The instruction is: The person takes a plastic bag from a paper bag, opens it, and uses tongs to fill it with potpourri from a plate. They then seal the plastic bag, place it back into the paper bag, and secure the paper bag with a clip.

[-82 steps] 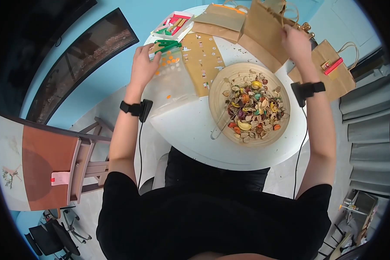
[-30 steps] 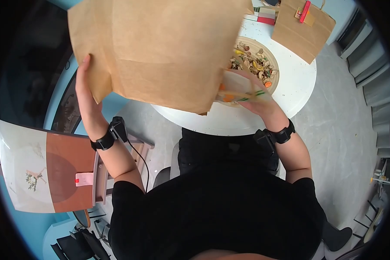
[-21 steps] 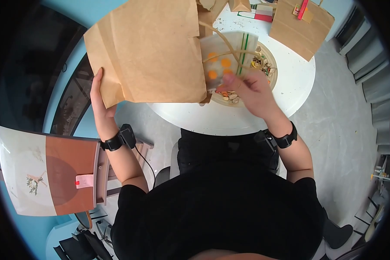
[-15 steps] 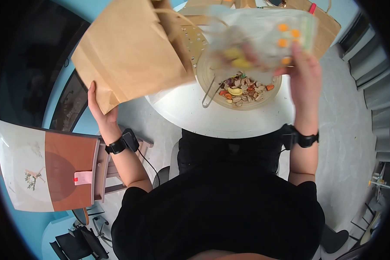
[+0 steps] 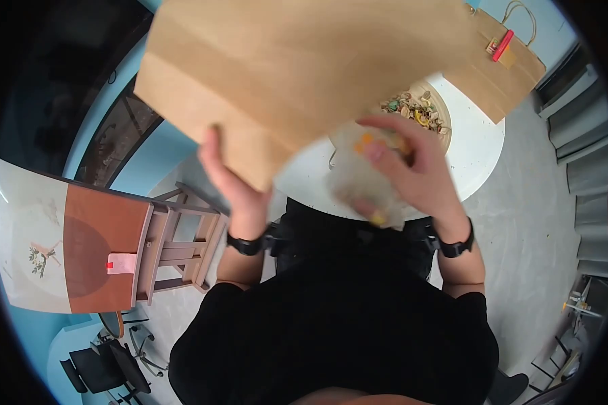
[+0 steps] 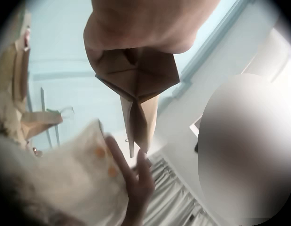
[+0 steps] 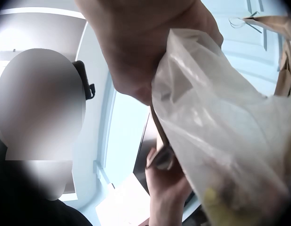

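A large brown paper bag (image 5: 270, 74) is held up by my left hand (image 5: 236, 189), which grips its lower corner with the thumb on the outer face. In the left wrist view the bag's folded base (image 6: 136, 77) shows under that hand. My right hand (image 5: 419, 169) pinches a translucent pouch (image 5: 361, 182) with orange dots, which hangs below the fingers beside the paper bag. The right wrist view shows the pouch (image 7: 216, 122) close up, with something yellow in its lower part. Part of the pouch is blurred in the head view.
Behind the hands, a round dish (image 5: 439, 104) of dried petals and slices stands on the white table (image 5: 476, 142). Another brown bag (image 5: 496, 74) with a red clip (image 5: 503, 45) is at the back right. A wooden stool (image 5: 182, 253) stands at the left.
After lifting the paper bag from the table, my left hand has now moved right with it. My right hand has brought the pouch from the upper right down and left, nearer my body.
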